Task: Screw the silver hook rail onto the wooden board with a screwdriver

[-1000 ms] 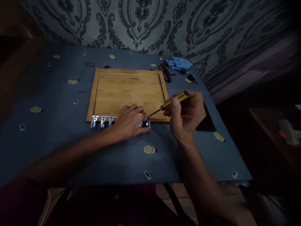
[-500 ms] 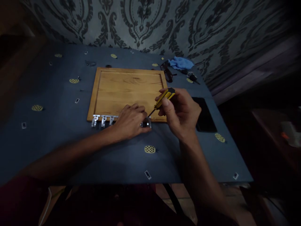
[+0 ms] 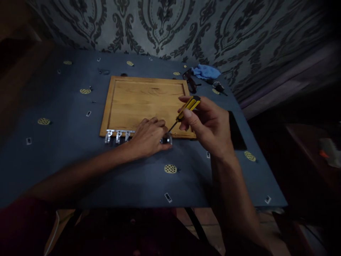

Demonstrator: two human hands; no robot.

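Observation:
A wooden board [image 3: 144,101] lies flat on the blue table [image 3: 66,156]. Along its near edge runs a metal hook rack [image 3: 118,135] with several hooks. My left hand [image 3: 149,138] lies over the rack's right part, fingers curled down and pressing it against the board. My right hand [image 3: 209,124] is closed round a yellow-and-black screwdriver [image 3: 185,110]. The screwdriver tilts steeply, its tip down at the rack's right end [image 3: 166,138], just beside my left fingertips.
Dark glasses [image 3: 189,81], a blue cloth [image 3: 205,71] and a small dark object [image 3: 218,86] lie at the back right. A black phone [image 3: 236,131] lies right of the board. Small screws and yellow dotted markers are scattered on the table. A patterned wall stands behind.
My right hand has swung the screwdriver handle up and to the left, from nearly flat to steeply tilted. The tip stays at the rack's right end. My left hand has not moved.

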